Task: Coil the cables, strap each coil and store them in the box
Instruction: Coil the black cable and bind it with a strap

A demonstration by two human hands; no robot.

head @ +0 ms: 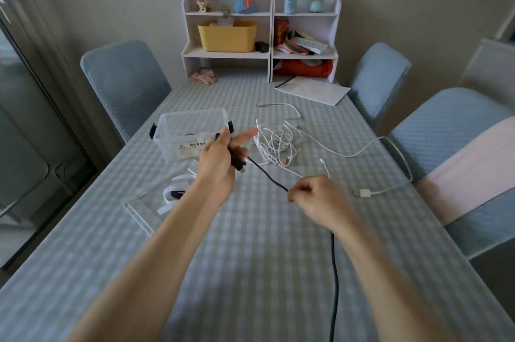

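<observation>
Left hand [220,163] raised above the table centre, fingers curled round a small bundle of black cable [269,174], index finger stretched out toward one o'clock. Plug end of that cable poking out just below the curled fingers. From there, black cable running taut toward four o'clock into the right hand [315,197], pinched between thumb and curled fingertips. Beyond the right wrist, same cable dropping toward six o'clock and off the bottom edge.

Behind the left hand, at eleven o'clock: clear plastic box [192,132] with black side clips, open at the top, label on its near wall, standing on the checked tablecloth [250,258]. At eight o'clock of the left hand, white straps [174,194] lying loose, partly hidden by the forearm; beside them a clear lid [139,210], flat on the cloth.

At one o'clock of the left hand, tangle of white cables [278,144], uncoiled. One white strand looping out to three o'clock, ending in a white USB plug [362,192] just right of the right hand.

Farther back at twelve o'clock, white shelf unit [262,35] holding a yellow bin [227,36]. Papers [312,89] at one o'clock. Blue-covered chairs [122,82] at both sides.
</observation>
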